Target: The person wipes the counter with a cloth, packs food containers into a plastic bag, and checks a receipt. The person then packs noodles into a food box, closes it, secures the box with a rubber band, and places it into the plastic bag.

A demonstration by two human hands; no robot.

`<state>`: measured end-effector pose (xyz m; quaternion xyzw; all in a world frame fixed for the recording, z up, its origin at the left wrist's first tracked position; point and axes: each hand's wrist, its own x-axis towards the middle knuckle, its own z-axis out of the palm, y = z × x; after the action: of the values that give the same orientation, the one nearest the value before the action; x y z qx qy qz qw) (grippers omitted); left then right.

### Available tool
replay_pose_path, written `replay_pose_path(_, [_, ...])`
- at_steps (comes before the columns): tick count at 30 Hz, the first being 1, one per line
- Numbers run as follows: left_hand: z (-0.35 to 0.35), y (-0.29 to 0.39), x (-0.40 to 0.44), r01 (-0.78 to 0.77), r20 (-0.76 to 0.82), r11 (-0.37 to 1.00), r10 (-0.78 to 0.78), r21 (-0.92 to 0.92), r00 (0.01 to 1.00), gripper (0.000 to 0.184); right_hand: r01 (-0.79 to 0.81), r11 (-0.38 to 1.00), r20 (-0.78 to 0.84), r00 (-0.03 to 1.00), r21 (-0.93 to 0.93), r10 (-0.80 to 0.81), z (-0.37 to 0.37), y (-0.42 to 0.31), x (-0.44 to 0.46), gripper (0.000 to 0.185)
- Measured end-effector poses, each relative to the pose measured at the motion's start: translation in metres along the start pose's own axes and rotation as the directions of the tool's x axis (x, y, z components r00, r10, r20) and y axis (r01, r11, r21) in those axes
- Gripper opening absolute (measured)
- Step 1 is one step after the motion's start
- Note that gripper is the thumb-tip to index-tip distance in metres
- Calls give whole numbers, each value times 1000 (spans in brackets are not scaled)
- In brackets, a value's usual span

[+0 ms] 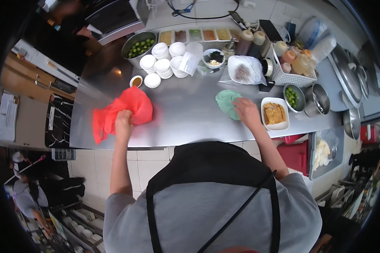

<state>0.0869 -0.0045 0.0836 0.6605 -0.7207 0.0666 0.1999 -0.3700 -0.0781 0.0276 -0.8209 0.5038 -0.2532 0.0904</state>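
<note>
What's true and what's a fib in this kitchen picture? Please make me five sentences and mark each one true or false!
1. The left hand is holding the red bundle. True.
2. The right hand is touching the white basket. False: it is touching the green cloth.
3. The little white cups are stacked up. True.
4. The white dish beside the right hand is full of limes. False: it has golden-brown food in it.
5. The person is wearing a yellow apron. False: the apron is black.
</note>
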Motion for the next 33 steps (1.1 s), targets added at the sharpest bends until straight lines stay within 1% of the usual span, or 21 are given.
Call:
replay_pose_path(1, [10,10,-4,-31,26,999,31,10,999,15,69,994,21,998,-82,-67,11,3,0,27])
replay_pose_path(2, [16,18,-6,-65,53,998,64,20,997,16,52,995,14,999,-89,-51,23,8,0,27])
replay_pose_path(4, [20,29,-6,-73,15,997,73,2,997,16,123,976,137,986,-182,-99,46,20,-5,36])
replay_pose_path(6, [23,33,-5,-78,-21,997,78,-16,997,16,27,973,91,996,-229,-6,55,33,3,37])
replay_pose_path(8, [28,36,0,-114,50,993,112,32,992,16,-83,957,37,995,-277,97,69,44,14,39])
replay_pose_path(10, [28,46,0,-138,63,990,137,13,989,16,-319,837,-115,947,-445,300,91,43,31,47])
replay_pose_path(11, [30,52,2,-136,72,991,135,6,988,17,-348,822,-127,936,-450,327,94,34,33,47])
replay_pose_path(13, [39,65,10,-190,28,981,191,-36,981,17,-234,818,22,957,-525,288,96,14,37,51])
replay_pose_path(14, [42,69,10,-204,-27,977,203,-55,979,18,-230,821,25,958,-523,284,90,7,33,51])
replay_pose_path(16, [68,74,14,-219,-3,974,219,-59,976,18,-155,925,88,977,-348,196,92,-20,30,51])
replay_pose_path(18, [86,91,18,-237,-39,966,234,-103,971,17,-11,917,63,997,-398,39,116,-13,17,49])
replay_pose_path(20, [96,108,22,-191,-19,975,191,-115,981,17,53,938,52,998,-341,-37,115,-12,10,49])
replay_pose_path(23, [80,131,28,-157,-11,982,157,-105,988,17,66,973,76,996,-223,-50,89,-19,14,46])
replay_pose_path(25, [51,145,28,-201,-110,896,171,-397,979,15,-30,981,245,966,-191,77,65,-27,23,44])
replay_pose_path(26, [40,144,26,-199,-111,897,168,-395,979,15,-26,981,246,967,-190,74,61,-29,28,44])
replay_pose_path(28, [20,131,17,-222,-372,873,52,-433,927,16,19,997,51,999,-73,-15,58,-30,39,42])
replay_pose_path(29, [16,122,6,-46,-284,846,-126,-531,951,15,10,997,46,999,-75,-7,59,-32,44,42])
replay_pose_path(30, [14,112,-7,128,-178,783,-291,-608,940,16,-79,977,74,995,197,65,63,-39,50,42])
replay_pose_path(31, [30,92,-26,271,-65,628,-458,-730,887,16,-166,877,116,985,450,127,68,-46,57,42])
replay_pose_path(32, [45,75,-42,393,76,433,-588,-812,805,17,-320,756,237,946,571,222,77,-49,63,44])
replay_pose_path(33, [44,73,-49,449,194,207,-693,-869,695,17,-463,595,363,886,657,289,86,-54,69,45])
